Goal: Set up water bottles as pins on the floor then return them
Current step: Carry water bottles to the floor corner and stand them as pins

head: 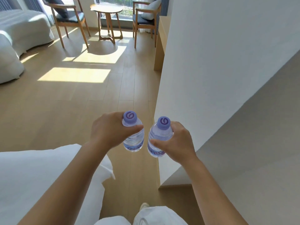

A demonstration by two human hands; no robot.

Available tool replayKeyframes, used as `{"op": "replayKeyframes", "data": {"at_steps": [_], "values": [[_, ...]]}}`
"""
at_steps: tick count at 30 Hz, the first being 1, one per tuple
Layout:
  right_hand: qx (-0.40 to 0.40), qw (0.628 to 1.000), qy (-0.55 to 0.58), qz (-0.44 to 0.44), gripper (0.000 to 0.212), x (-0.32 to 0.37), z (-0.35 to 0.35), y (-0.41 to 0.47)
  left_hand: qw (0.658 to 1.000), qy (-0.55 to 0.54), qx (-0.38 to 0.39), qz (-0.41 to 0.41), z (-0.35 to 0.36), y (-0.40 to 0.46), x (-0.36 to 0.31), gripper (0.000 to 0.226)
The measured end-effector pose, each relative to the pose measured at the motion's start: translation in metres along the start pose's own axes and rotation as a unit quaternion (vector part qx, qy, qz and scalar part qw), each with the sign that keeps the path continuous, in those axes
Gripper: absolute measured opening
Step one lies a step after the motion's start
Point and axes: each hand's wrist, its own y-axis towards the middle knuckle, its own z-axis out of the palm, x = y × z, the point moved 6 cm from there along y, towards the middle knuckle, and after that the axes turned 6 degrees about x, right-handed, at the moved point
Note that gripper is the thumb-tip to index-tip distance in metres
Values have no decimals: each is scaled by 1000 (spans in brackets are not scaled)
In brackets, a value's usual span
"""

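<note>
Two water bottles are held upright in the lower middle of the frame, side by side but apart, above a strip of bare wooden floor (68, 101) that runs from the bottom edge up toward the window at the top. That strip is narrow here: a white bed (40, 179) crowds it from the lower left, and a white wall (227, 54) closes it off along the right, its corner edge dropping just right of centre. Farther up the frame the floor widens into an open, sunlit stretch. The left bottle (134, 137) sits in the left hand (108, 130), whose fingers and thumb curl round its shoulder just below the purple cap (129, 117); the clear body with its blue label hangs below the hand. The right bottle (158, 140) is gripped the same way by the right hand (176, 140), thumb across the front, fingers behind, with its purple cap showing above. Both forearms reach in from the bottom corners. Below the bottles, at the bottom edge, a white-trousered leg and a light shoe (143, 206) stand on the floor. At the top, a small round wooden table (106, 9) stands between two wooden armchairs, one upper left (68, 18) and one upper middle (145, 20), each with a cushion. Another white bed (21, 30) fills the upper left, and a pale wooden desk (159, 43) juts from the wall.
</note>
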Motion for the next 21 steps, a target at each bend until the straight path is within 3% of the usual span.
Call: {"op": "replayKeyframes", "data": {"at_steps": [12, 21], "values": [[5, 999, 12, 50, 39, -17, 30, 181, 1000, -11, 16, -1, -8, 201, 38, 40], [-55, 993, 21, 101, 36, -4, 57, 353, 996, 10, 67, 53, -39, 390, 69, 33]]}}
